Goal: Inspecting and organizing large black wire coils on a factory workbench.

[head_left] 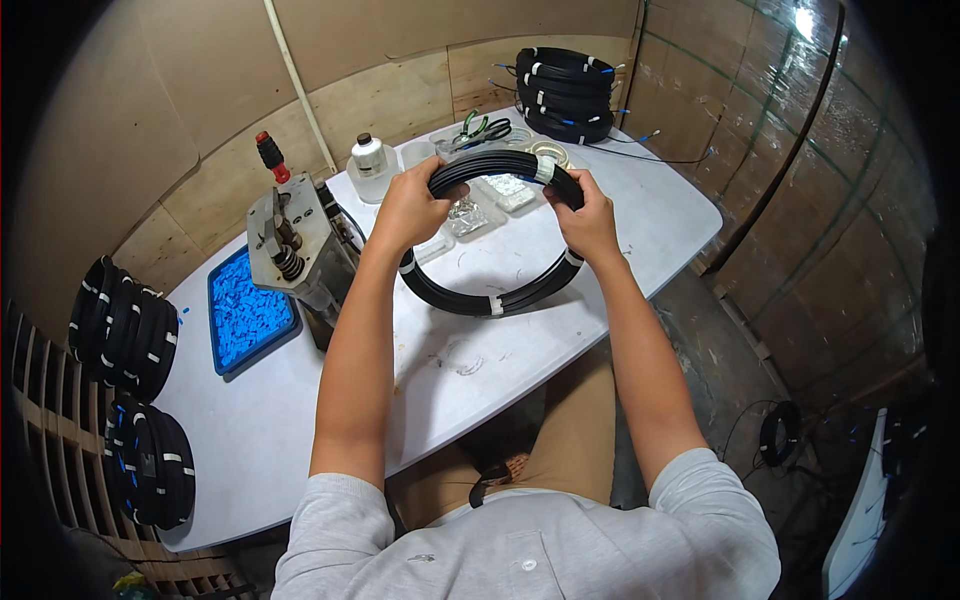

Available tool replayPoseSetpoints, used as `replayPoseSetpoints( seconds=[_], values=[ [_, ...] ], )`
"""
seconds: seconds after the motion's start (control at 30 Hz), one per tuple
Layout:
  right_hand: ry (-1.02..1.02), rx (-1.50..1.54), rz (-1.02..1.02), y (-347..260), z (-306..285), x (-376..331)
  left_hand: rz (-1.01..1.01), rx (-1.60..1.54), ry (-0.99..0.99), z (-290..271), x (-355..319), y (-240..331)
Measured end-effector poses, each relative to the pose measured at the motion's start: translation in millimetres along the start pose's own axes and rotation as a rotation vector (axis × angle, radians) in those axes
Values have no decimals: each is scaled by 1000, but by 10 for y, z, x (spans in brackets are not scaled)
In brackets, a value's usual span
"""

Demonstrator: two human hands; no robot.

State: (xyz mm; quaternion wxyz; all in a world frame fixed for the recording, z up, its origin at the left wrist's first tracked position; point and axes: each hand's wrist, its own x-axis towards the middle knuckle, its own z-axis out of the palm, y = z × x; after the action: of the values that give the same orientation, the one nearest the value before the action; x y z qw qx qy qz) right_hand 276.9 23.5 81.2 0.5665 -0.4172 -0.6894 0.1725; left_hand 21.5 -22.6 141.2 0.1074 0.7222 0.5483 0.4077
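Observation:
A coil of black cable [533,295], bound with white bands, is tilted above the white table [530,370]. My left hand [417,207] is closed round its upper left side. At its upper right, my right hand [586,216] grips the same coil near a white band, thumb on the inner side. Through and behind the ring show clear plastic trays [478,224] with small shiny parts. A bit of blue shows at the coil's upper inner edge, too small to make out.
Left of my left arm stands a metal press [300,235] with a red-and-black handle, beside a blue tray [283,335] of small blue pieces. Stacked cable coils [565,95] sit at the back; more coils [150,460] line the left edge. Behind are a white bottle [368,160] and green-handled pliers [470,128].

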Motion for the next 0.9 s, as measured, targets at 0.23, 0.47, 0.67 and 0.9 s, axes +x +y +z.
replayPoseSetpoints(
  seconds=[0.23, 0.47, 0.67, 0.9],
  values=[
    [-50, -107, -17, -110, -48, 1, -19, -5, -18, -44, 33, -1],
    [35, -17, -29, 165, -28, -43, -111, -30, -41, -16, -96, -122],
    [-91, 319, 411, 407, 13, -181, -181, -346, 135, 306, -358, -656],
    [-107, 215, 293, 341, 28, -134, -281, -478, 178, 295, -365, -772]
  ],
)
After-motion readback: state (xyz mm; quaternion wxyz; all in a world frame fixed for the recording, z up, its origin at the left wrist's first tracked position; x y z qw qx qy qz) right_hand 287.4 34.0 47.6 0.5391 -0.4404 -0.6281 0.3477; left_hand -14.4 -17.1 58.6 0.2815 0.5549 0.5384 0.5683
